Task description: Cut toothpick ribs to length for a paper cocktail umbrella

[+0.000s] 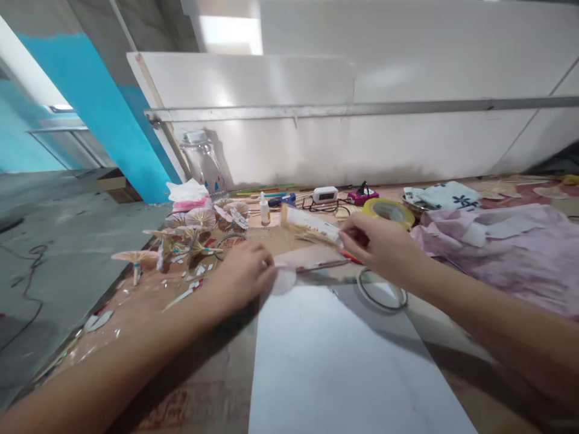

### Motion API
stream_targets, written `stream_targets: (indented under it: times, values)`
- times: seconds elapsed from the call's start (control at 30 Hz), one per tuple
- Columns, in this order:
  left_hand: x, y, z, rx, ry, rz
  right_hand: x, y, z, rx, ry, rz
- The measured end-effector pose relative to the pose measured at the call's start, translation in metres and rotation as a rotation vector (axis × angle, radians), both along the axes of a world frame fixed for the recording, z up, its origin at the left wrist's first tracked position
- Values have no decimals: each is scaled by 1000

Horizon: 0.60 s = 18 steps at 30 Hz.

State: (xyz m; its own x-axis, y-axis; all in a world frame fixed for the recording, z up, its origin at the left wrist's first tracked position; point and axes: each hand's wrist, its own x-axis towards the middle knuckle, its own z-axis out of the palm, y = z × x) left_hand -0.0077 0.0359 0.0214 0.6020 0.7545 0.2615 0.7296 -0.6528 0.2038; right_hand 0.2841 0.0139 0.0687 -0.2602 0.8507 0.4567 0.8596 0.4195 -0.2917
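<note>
My left hand (246,271) is closed at the left, its fingers pinched at the edge of a thin, pale pink round piece (284,281). That piece lies over the top edge of a large white sheet (344,361). On the right, my right hand (373,241) has thumb and fingers closed on the near end of a white printed packet (312,222), blurred, with thin tan sticks along its lower side. Below the packet lies a slim dark tool (323,264) with a red part near my right fingers. A nearly used-up tape ring (382,290) rests on the sheet's right edge.
Small paper umbrellas (194,232) and white scraps cover the table's left side. A glue bottle (265,209), a glue gun (283,200), yellow tape (389,211) and a plastic jar (203,163) stand behind. Pink cloth (493,247) lies right; a white wall (407,138) rises behind.
</note>
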Motion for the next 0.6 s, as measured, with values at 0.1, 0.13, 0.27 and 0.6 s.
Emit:
stream_targets:
  times: [0.1,0.13,0.27,0.6]
  values:
    - [-7,26,-3,-23,5,10,-9,-27,-16,2,48,88]
    - [-8,34,-6,-33,10,2,-11,-31,-20,-9,57,108]
    - [-1,56,-16,-44,30,-11,-19,-32,-34,-82,108,200]
    - [16,68,-17,-29,101,86,-16,-29,-46,-171,158,221]
